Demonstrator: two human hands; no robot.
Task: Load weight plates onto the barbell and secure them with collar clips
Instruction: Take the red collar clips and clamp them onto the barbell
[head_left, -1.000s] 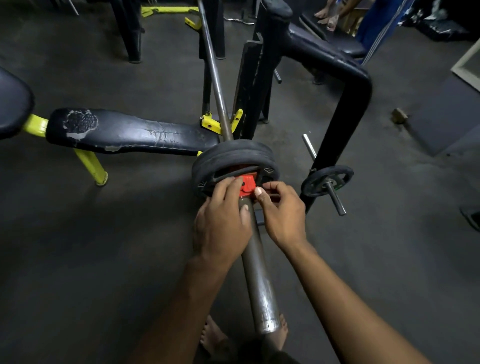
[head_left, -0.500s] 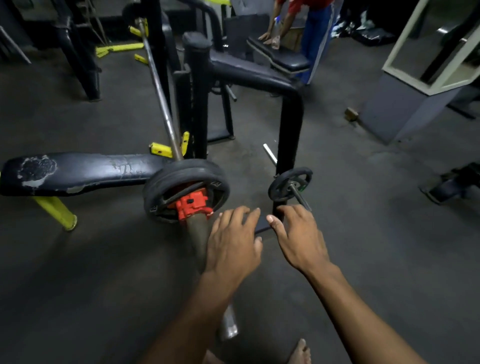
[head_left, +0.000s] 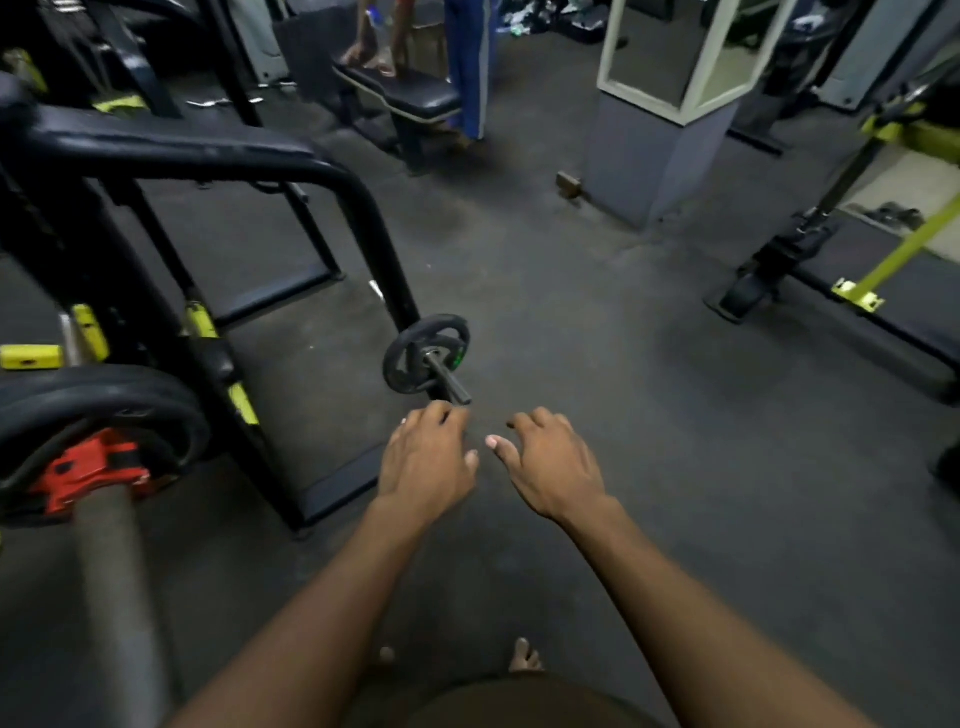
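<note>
plates (head_left: 104, 405) sit on the barbell (head_left: 117, 582) at the far left, with the red collar clip (head_left: 91, 475) pushed up tight against them, and now no hand is on it. a second ago both hands were pressing that clip, but now the left hand (head_left: 423, 462) and right hand (head_left: 553, 467) have come away and float over the floor with fingers loose, a bit curled, holding nothing. this end looks done, i think, and the hands now reach near a small plate (head_left: 426, 356) on a peg (head_left: 449, 379) of the black rack (head_left: 363, 208).
</note>
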